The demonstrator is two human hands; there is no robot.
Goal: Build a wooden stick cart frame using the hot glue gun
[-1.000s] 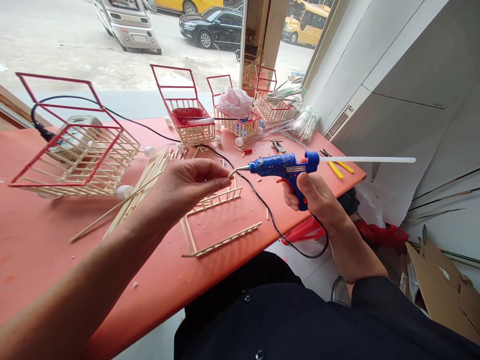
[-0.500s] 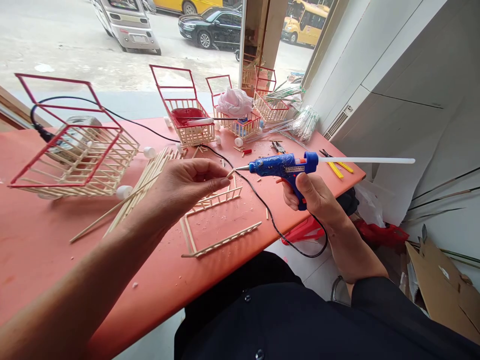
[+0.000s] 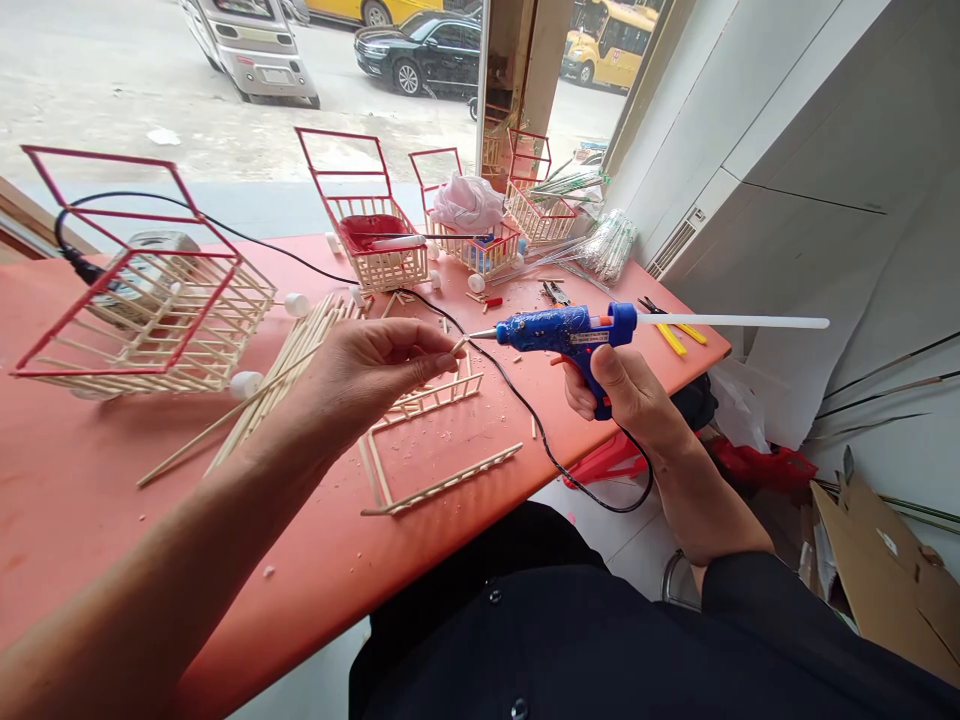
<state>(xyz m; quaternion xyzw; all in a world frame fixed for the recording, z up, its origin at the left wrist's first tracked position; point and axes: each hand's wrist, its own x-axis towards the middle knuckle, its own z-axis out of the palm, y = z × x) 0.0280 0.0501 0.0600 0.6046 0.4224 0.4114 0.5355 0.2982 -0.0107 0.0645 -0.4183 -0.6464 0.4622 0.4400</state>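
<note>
My right hand (image 3: 626, 390) grips a blue hot glue gun (image 3: 568, 335) with a long white glue stick (image 3: 739, 322) poking out of its back. The gun's metal tip meets the end of a short wooden stick (image 3: 460, 343) pinched in my left hand (image 3: 379, 365). Both hands hover above the orange table (image 3: 67, 490). Under them lies a flat frame of thin wooden sticks (image 3: 431, 440). The gun's black cord (image 3: 525, 405) runs across the table and over its front edge.
A loose bundle of long wooden sticks (image 3: 289, 365) lies left of my hand. A stick basket with a red frame (image 3: 142, 285) stands at the far left; smaller stick baskets (image 3: 379, 245) stand at the back. Yellow-handled pliers (image 3: 675, 335) lie near the right edge.
Almost nothing has moved. The glue gun's tip stays against the end of the stick in my left hand, and the view has shifted very slightly.
</note>
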